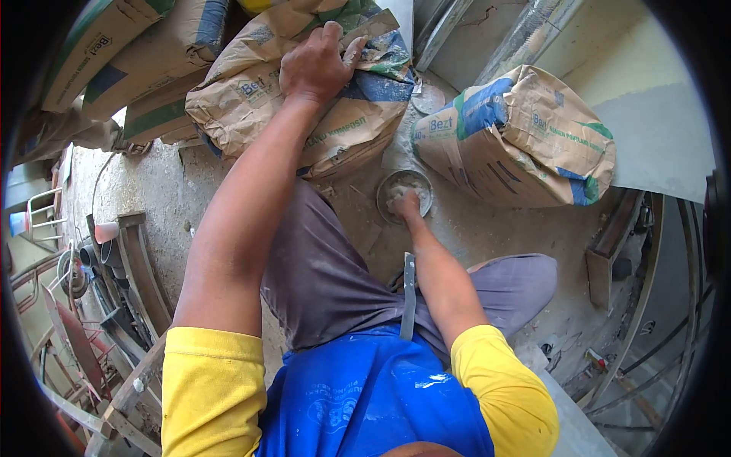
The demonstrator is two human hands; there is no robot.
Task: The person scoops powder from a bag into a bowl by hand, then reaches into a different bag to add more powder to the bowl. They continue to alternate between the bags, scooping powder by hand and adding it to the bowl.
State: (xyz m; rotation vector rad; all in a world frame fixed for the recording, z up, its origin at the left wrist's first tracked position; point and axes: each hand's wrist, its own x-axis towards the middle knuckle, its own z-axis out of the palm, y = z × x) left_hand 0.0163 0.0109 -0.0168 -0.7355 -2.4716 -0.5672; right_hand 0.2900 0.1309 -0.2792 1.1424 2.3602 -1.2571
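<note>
My left hand (316, 65) is up on a crumpled brown paper cement bag (251, 91). Its fingers are curled round what looks like a scraper (371, 27), a flat, dull blade jutting out to the right; its handle is hidden. My right hand (404, 202) reaches down into a small round bucket (383, 207) on the floor between my legs. Pale powder or paste lies inside this bucket and coats my fingers, which are mostly hidden. A second cement bag (518, 145) stands to the right of the bucket.
More stacked bags (164, 57) fill the upper left. A pale board (662, 129) leans at the right, near a wooden frame (609, 251). Pipes, timber (141, 274) and a red-brown metal piece (72, 335) clutter the left side. The concrete floor (358, 198) is dusty.
</note>
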